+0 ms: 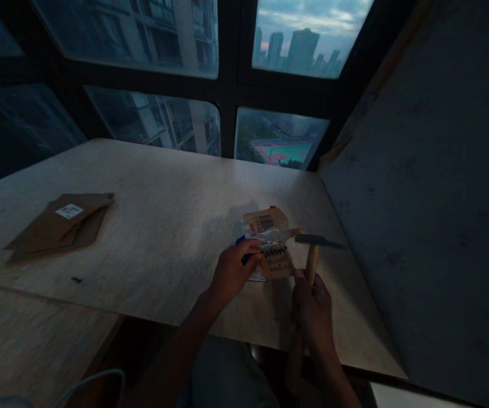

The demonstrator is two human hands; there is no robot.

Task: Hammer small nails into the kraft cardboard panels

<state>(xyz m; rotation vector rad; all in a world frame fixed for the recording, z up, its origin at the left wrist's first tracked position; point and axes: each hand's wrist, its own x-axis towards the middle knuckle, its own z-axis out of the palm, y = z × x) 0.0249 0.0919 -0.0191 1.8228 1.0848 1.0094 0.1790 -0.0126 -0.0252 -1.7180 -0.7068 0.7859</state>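
Note:
A hammer (311, 262) with a wooden handle and dark metal head stands head-up in my right hand (312, 300), whose fingers wrap the handle. That hand's thumb is by the corner of a torn package (280, 267) of brown cardboard and clear plastic. My left hand (232, 265) pinches the package's left side between thumb and fingers. A row of small dark pieces (275, 251) runs across the package, too small to name surely. A printed barcode (264, 222) shows on its far flap.
Flattened brown cardboard (68, 221) with a white label lies on the left of the pale tabletop (163, 198). Near it is a small dark piece (76, 279). Windows border the far edge, a wall (431, 198) the right. A pale cable (100, 374) is at lower left.

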